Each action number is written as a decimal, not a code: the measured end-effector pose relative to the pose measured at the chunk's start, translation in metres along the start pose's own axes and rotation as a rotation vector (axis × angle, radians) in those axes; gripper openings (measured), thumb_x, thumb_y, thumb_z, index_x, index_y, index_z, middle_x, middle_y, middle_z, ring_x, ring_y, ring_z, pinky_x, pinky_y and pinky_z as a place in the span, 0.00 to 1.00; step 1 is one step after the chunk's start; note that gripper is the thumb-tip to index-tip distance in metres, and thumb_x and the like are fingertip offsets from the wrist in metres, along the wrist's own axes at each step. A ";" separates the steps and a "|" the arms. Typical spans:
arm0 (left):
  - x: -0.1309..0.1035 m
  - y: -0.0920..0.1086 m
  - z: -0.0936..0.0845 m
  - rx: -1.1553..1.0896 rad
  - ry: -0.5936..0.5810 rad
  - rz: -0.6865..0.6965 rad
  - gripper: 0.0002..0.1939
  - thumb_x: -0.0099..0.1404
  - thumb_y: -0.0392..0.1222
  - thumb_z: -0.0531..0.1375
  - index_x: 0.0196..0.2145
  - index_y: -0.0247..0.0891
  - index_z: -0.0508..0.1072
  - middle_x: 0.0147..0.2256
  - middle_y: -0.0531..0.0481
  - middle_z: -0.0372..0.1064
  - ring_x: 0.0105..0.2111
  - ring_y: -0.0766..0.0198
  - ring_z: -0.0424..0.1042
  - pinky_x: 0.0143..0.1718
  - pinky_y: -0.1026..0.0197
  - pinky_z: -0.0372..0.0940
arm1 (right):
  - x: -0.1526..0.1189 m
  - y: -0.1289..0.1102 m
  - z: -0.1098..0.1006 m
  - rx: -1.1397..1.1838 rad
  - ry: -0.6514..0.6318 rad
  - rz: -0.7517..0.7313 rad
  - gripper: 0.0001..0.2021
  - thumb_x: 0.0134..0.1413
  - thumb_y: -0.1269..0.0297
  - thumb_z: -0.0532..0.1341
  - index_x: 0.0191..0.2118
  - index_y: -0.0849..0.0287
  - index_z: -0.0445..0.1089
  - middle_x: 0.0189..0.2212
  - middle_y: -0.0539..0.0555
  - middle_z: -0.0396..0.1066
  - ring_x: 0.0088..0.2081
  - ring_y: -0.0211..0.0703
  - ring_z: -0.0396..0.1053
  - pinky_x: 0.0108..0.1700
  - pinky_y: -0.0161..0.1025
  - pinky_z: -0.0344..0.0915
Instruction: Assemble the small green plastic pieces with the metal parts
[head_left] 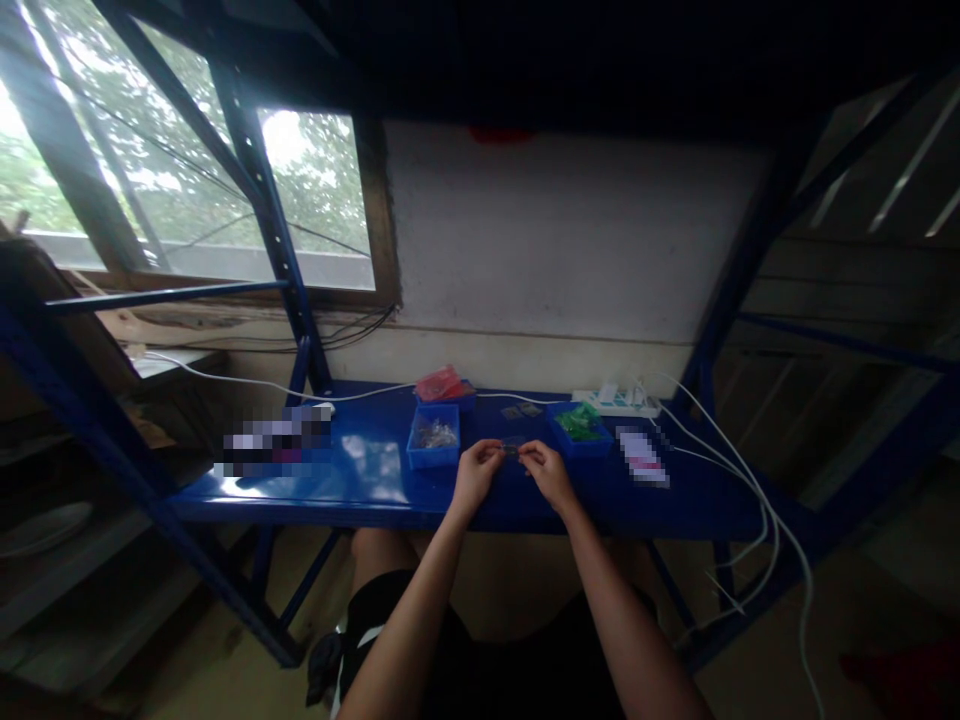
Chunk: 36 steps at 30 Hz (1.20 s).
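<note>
My left hand (480,470) and my right hand (546,468) meet over the front of the blue table. Between their pinched fingertips is a small clear plastic piece (512,444), gripped from both sides; whether it is a bag or a sheet I cannot tell. Just beyond it lie small flat packets (521,411). Left of my hands stands a blue bin (433,459) with small pale pieces (436,434) in it. On the right is another blue bin (589,450), filled with green pieces (579,422).
A red packet (441,383) rests on a third blue bin (466,400) at the back. A white power strip (615,402) with plugs sits by the wall; white cables (750,480) trail off the right side. Blurred items lie at both sides. Blue shelf posts (274,230) frame the table (360,505).
</note>
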<state>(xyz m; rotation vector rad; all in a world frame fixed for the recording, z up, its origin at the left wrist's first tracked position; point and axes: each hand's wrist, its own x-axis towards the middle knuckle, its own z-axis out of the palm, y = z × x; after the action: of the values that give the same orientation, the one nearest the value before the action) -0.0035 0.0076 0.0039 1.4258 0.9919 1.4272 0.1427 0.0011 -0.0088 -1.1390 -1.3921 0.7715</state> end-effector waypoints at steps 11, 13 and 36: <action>0.007 0.048 -0.057 1.092 0.248 0.304 0.16 0.65 0.38 0.52 0.47 0.37 0.72 0.43 0.39 0.71 0.43 0.50 0.68 0.44 0.53 0.61 | -0.001 0.000 -0.002 -0.073 -0.001 -0.007 0.07 0.47 0.61 0.57 0.30 0.57 0.68 0.24 0.49 0.69 0.27 0.40 0.68 0.26 0.34 0.63; 0.000 0.044 -0.052 1.178 0.201 0.327 0.17 0.65 0.39 0.51 0.50 0.36 0.71 0.47 0.38 0.69 0.46 0.48 0.66 0.46 0.51 0.60 | -0.001 0.000 -0.002 -0.081 -0.005 -0.017 0.06 0.47 0.61 0.57 0.30 0.56 0.68 0.26 0.50 0.70 0.29 0.41 0.69 0.27 0.35 0.64; -0.017 0.013 -0.009 1.201 -0.275 0.202 0.13 0.66 0.38 0.50 0.42 0.36 0.73 0.42 0.40 0.67 0.46 0.52 0.64 0.47 0.53 0.59 | 0.090 0.003 0.009 -1.187 -0.275 0.126 0.28 0.62 0.54 0.50 0.64 0.61 0.53 0.65 0.64 0.47 0.65 0.57 0.45 0.60 0.52 0.47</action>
<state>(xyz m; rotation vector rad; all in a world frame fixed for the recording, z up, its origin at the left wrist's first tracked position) -0.0139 -0.0126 0.0108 2.5291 1.6537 0.6423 0.1424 0.0876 0.0173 -2.0755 -2.1041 0.1015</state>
